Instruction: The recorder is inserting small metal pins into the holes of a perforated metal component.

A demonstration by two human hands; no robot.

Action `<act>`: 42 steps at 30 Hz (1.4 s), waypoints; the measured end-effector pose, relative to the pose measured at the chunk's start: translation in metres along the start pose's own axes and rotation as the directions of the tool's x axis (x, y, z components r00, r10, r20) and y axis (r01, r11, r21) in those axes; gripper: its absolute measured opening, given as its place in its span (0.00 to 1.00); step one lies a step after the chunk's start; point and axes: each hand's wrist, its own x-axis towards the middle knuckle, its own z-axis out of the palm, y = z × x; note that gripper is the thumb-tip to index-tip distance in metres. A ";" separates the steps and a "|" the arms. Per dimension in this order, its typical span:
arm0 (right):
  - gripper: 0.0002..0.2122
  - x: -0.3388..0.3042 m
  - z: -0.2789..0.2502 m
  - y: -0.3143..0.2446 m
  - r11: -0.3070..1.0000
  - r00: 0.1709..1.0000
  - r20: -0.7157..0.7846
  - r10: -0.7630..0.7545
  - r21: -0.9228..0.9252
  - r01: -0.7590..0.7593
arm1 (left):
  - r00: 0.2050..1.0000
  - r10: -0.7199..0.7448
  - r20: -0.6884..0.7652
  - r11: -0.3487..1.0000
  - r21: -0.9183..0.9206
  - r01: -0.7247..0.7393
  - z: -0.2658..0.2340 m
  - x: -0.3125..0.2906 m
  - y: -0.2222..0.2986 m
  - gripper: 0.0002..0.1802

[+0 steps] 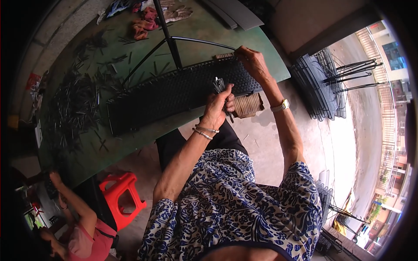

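A long black mesh panel (174,92) with a raised black rim lies across the table in front of me. Black rods (173,39) rise and branch from its far edge. My left hand (219,106) is closed round a bundle of thin black strips (219,83), held upright over the panel's near edge. At the panel's far right corner, my right hand (253,63) has its fingers pinched together on the rim, where a rod meets it. Whatever is between those fingertips is too small or hidden to make out. Ribbed brown cardboard (248,105) sticks out from under the panel.
Loose black strips (76,108) are heaped over the left of the green table (143,150). Gloves (146,24) lie at its far side. Similar black racks (315,85) stand stacked at right. A red stool (124,198) and another person (89,230) are at lower left.
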 end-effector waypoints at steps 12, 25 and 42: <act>0.06 0.000 -0.009 -0.016 0.986 0.999 0.012 -0.030 -0.167 0.031 | 0.998 0.055 0.005 0.998 -0.013 -0.055 0.001 -0.004 0.004 0.12; 0.06 -0.004 0.009 -0.010 0.973 0.991 -0.127 0.034 -0.224 -0.062 | 0.995 0.096 0.023 0.995 0.004 -0.096 -0.006 -0.002 0.001 0.12; 0.14 -0.044 -0.025 -0.069 0.849 0.905 0.330 0.269 0.362 -0.385 | 0.986 0.166 0.013 0.981 0.096 -0.166 0.003 -0.002 0.001 0.10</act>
